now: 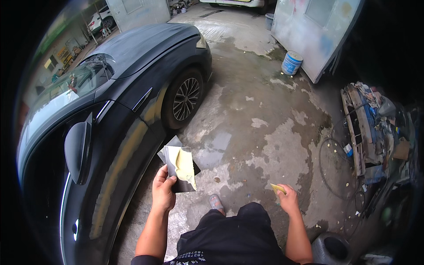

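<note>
My left hand (164, 191) grips a dark, flat putty board (182, 185) by its near edge, thumb on top. Spread over the board is a thick smear of pale yellow putty (184, 164). My right hand (289, 202), low on the right, is closed on a small yellow spreader (277, 188) that points up and left, away from the board. Left of the board stands a dark car (145, 48). A long dull-yellow filler band (118, 165) runs along its front door, with another yellowish patch on the fender (153, 108) behind the wheel.
The wing mirror (78, 152) juts out from the car, ahead of the door handle. Wet patches cover the concrete floor (247, 115). A blue-and-white bucket (292, 63) stands by a leaning metal panel (314, 33). Scrap parts and a cable (321, 163) lie right; a tire (333, 247) sits at lower right.
</note>
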`<state>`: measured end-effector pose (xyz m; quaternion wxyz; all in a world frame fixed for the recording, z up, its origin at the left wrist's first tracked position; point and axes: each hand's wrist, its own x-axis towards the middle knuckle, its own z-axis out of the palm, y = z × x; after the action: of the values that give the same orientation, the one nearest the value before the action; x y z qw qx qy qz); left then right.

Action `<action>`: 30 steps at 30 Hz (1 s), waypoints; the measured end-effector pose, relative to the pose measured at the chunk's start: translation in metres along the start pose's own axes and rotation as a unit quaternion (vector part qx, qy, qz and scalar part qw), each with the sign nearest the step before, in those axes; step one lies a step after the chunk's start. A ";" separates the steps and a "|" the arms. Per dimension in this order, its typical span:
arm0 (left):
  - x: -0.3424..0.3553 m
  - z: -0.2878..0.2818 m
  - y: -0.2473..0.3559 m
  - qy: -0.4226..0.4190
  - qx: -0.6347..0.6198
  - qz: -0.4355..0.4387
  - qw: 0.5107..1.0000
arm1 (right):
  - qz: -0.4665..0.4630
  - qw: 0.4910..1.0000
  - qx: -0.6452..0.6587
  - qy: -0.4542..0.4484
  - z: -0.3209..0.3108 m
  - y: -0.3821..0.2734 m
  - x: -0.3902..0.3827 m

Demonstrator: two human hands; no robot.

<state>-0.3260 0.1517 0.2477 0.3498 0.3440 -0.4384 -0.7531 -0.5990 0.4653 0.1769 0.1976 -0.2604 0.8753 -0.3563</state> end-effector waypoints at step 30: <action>0.411 0.383 -0.019 -0.052 0.130 0.062 0.988 | -0.560 0.826 -0.064 -0.019 -0.115 -0.181 0.548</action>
<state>-0.8600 -0.0208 0.2887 0.3252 0.3193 -0.5709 -0.6829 -1.0342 0.0875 0.2978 -0.0362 -0.7250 0.5957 -0.3438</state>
